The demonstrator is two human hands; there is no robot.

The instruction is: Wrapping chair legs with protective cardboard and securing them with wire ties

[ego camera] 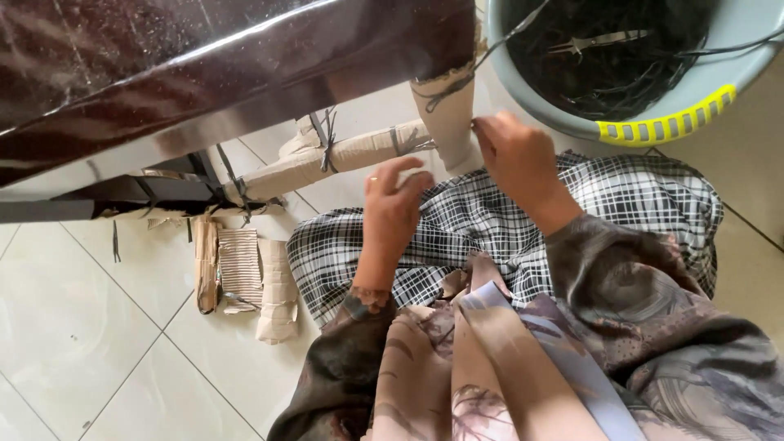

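Floor [98, 343]: pale glazed tiles with thin grout lines, lower left and right edge of the frame.

Table [163, 73]: dark glossy top, filling the upper left; its far parts are cut off by the frame.

Tub [653, 126]: grey plastic with a yellow slotted handle, upper right, holding a tangle of dark strips [604, 65]. What lies among them is hard to make out.

Skirt [490, 229]: black-and-white check cloth over the lap, centre of the frame, beneath both hands.

Leg [447, 114]: table leg wrapped in brown cardboard, tied with dark strips, upper centre. It stands between the two hands, nearer the right.

Rail [343, 155]: cardboard-wrapped crossbar running left from the leg, bound at several points with the same dark strips.

Scraps [245, 278]: loose corrugated cardboard pieces on the floor, left of centre, below the rail.

Right hand [518, 155]: centre right, fingers drawn together at the lower right edge of the leg. The fingertips appear pinched on something thin there; the thing itself is too small to tell.

Left hand [396, 200]: centre, just below and left of the leg, fingers curled inward over the skirt, a ring on one finger. Whether it holds anything cannot be told; the palm side is hidden.

Sleeves [645, 294]: patterned grey-brown fabric, lower half, covering both forearms to the wrist.
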